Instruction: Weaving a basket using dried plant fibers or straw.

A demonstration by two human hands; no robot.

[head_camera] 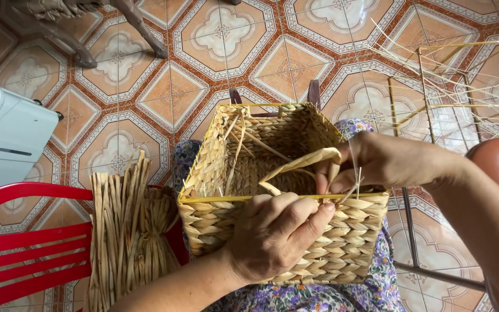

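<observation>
Basket [319, 254] mouth open from above, loose strands [244, 136] crossing inside. Left flank blocked: straw bundle [125, 231] on red chair [24, 254]. Right flank cluttered: metal frame [428, 110]. Tiled floor [163, 98] beyond far rim free.

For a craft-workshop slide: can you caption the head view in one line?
Left hand steadies a woven straw basket on the lap while right hand pinches a looped strand at its rim.

left hand [275, 234] gripping, right hand [376, 162] pinching
</observation>
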